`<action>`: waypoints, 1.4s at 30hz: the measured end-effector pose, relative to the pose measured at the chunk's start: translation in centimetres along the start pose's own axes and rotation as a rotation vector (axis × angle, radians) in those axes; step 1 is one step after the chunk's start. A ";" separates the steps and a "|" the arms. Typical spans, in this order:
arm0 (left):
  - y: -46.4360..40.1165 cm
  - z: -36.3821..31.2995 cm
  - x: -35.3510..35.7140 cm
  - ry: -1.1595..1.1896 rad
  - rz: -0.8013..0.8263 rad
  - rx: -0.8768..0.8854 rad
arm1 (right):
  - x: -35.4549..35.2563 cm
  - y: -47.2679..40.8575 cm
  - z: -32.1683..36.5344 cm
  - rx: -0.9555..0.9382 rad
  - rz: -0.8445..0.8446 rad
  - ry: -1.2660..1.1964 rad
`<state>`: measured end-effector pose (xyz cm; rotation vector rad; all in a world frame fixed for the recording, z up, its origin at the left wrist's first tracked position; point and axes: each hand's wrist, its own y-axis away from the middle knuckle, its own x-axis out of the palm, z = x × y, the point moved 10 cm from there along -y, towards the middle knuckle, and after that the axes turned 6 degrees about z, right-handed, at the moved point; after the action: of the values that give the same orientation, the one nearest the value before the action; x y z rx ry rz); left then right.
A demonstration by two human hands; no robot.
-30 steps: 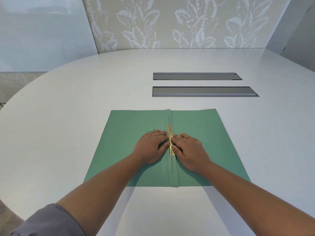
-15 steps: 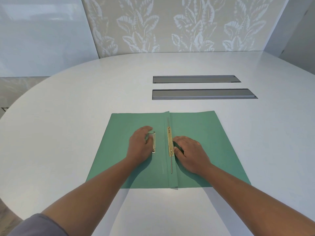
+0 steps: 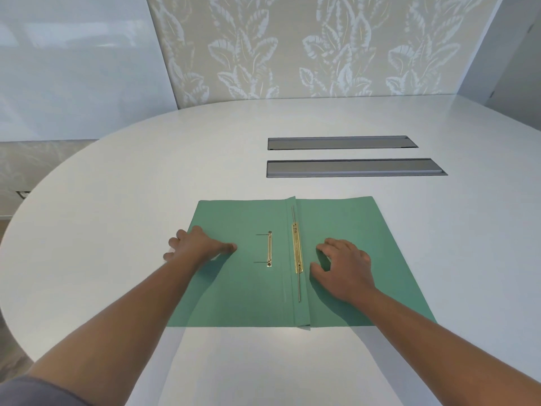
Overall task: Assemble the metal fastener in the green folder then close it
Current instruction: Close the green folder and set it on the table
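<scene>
— What are the hands doing from where you sit?

— I see the left hand (image 3: 199, 244) at the left edge of the green folder (image 3: 234, 288), fingers spread past the edge onto the white counter (image 3: 117, 200), thumb lying on the green cover. It is loose; whether it pinches the cover edge I cannot tell. The right hand (image 3: 345, 265) rests on the right leaf, fingers curled, thumb and forefinger apart, grasping nothing.

— And the fastener?

— In two parts. The long brass strip (image 3: 297, 249) sits along the spine fold with a thin rod running near and far from it. The shorter brass bar (image 3: 269, 249) lies loose on the left leaf, just left of the strip, not touching it — two thin prongs point left from its ends. Neither hand touches either piece.

— The room?

— The folder lies open and flat near me on the rounded counter. Farther off, two grey slot covers (image 3: 351, 168) are set into the top. Behind, a leaf-patterned wall (image 3: 292, 48) and a pale glossy panel (image 3: 73, 54) at left.
</scene>
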<state>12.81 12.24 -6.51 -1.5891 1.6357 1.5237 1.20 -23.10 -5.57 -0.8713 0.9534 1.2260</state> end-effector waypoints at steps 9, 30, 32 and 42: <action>-1.1 1.0 -2.3 0.083 0.024 -0.068 | 1.6 0.6 0.6 -0.031 0.087 0.088; 7.0 -11.2 -13.1 0.353 0.234 0.409 | 2.8 1.3 4.4 -0.277 0.186 0.053; 9.0 -13.3 -13.0 0.418 0.290 0.463 | 3.2 1.5 5.4 -0.295 0.196 0.033; 14.9 -19.0 -6.6 0.480 0.533 0.585 | -0.1 0.3 4.9 -0.076 0.330 -1.026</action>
<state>8.88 -4.73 11.52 -1.2937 2.6259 0.7309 1.44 -18.59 -3.72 -0.0506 0.2053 1.7266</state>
